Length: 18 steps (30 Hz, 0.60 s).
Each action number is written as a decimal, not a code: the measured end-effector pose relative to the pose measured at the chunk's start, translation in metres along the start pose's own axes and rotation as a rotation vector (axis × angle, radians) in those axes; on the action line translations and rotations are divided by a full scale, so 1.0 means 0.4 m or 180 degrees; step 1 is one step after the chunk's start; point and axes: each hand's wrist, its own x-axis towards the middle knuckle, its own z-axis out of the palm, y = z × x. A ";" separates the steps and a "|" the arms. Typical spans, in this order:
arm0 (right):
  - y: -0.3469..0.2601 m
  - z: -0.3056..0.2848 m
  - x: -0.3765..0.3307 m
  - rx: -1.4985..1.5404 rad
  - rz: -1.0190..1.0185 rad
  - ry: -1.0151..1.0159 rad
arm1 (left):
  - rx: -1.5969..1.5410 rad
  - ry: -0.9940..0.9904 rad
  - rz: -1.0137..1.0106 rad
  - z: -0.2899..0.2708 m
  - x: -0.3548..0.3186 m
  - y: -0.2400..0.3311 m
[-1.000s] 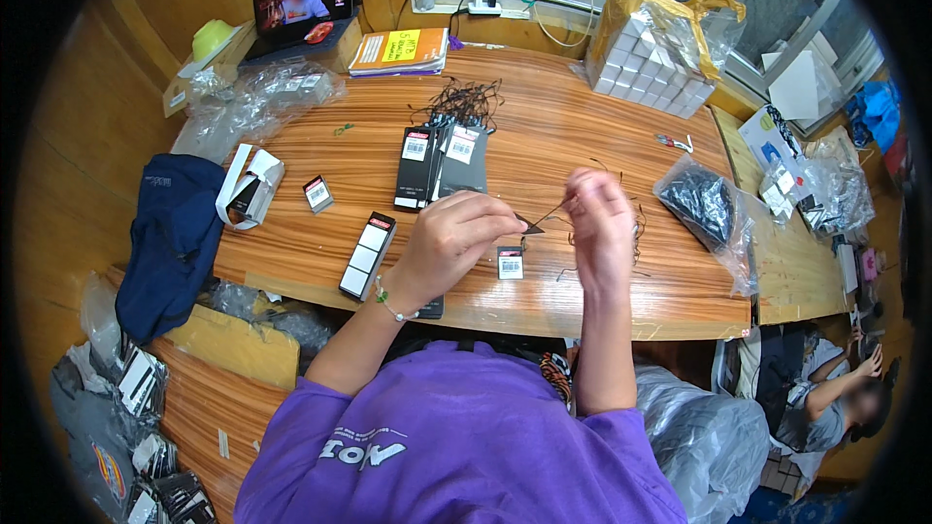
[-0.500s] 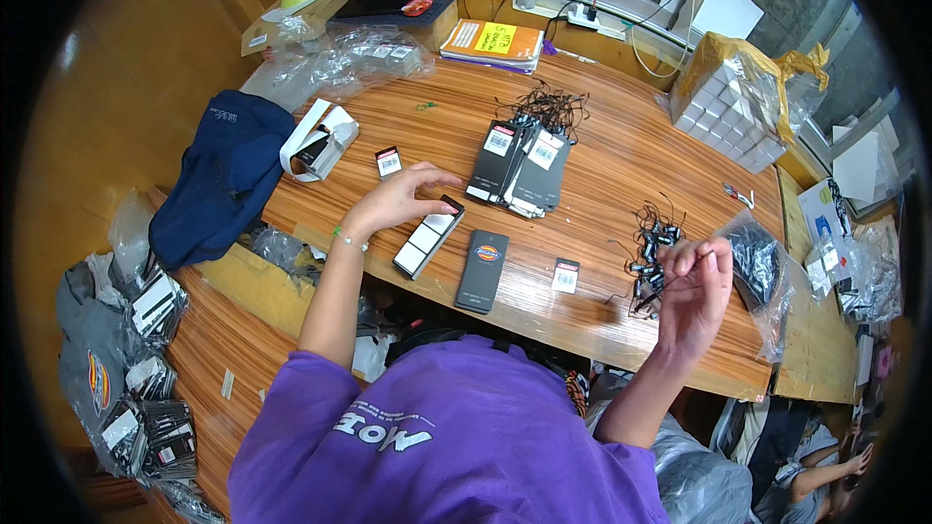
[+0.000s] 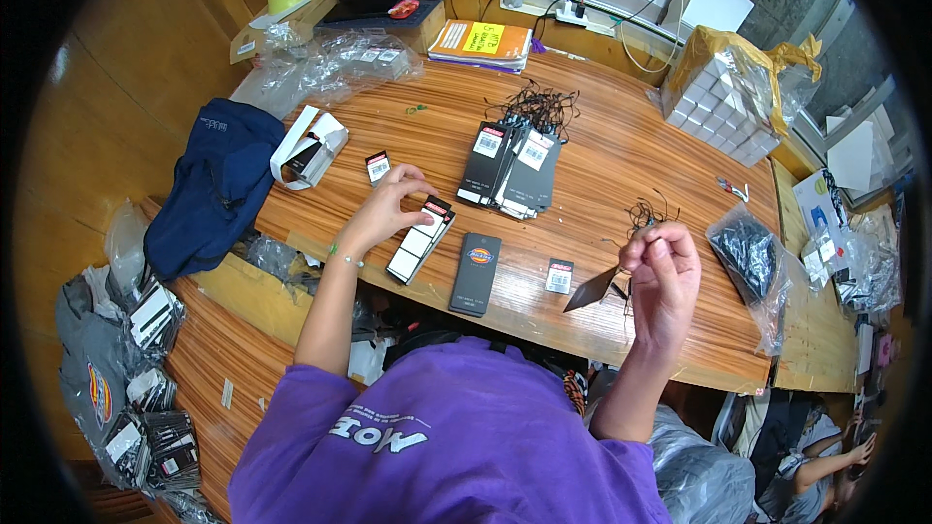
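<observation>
My left hand [image 3: 388, 206] is over a stack of narrow black-and-white tags [image 3: 412, 250], its thumb touching the upper end and its other fingers curved apart beyond it. My right hand [image 3: 664, 277] is raised at the right, fingertips pinched. From it a dark hang tag [image 3: 590, 291] slants down to the left; its exact grip point is hidden by the fingers. Between my hands lie a dark grey tag [image 3: 476, 274] with an oval emblem and a small barcode card [image 3: 559, 277]. Another barcode card [image 3: 378, 167] lies just beyond my left hand.
Corded dark tags [image 3: 510, 170] lie piled mid-table. Black cords [image 3: 643, 218] lie behind my right hand, near a bag of black pieces [image 3: 746, 257]. Small white boxes [image 3: 723, 107] fill a bag at far right. A blue bag [image 3: 221, 184] and open white box [image 3: 316, 147] sit left.
A dark tag now shows at my right hand, which has moved slightly left and lower. My left hand has drawn back a little, and its thumb rests on the stack, showing a red-edged label.
</observation>
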 end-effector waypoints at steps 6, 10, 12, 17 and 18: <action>0.025 0.034 -0.005 -0.0508 0.0308 -0.0228 | -0.1806 0.0075 -0.0393 -0.066 -0.041 0.192; 0.044 0.095 -0.008 -0.1217 0.0295 -0.0339 | -0.2421 0.0353 -0.0105 -0.027 -0.038 0.325; 0.066 0.114 -0.005 -0.1805 -0.0144 -0.0275 | -0.2455 0.0537 -0.0014 0.013 -0.027 0.348; 0.089 0.120 -0.002 -0.2261 -0.0659 -0.0095 | -0.2208 0.0549 0.0353 0.049 -0.025 0.394; 0.088 0.117 -0.002 -0.2273 -0.0660 -0.0083 | -0.2165 0.0532 0.0384 0.052 -0.026 0.400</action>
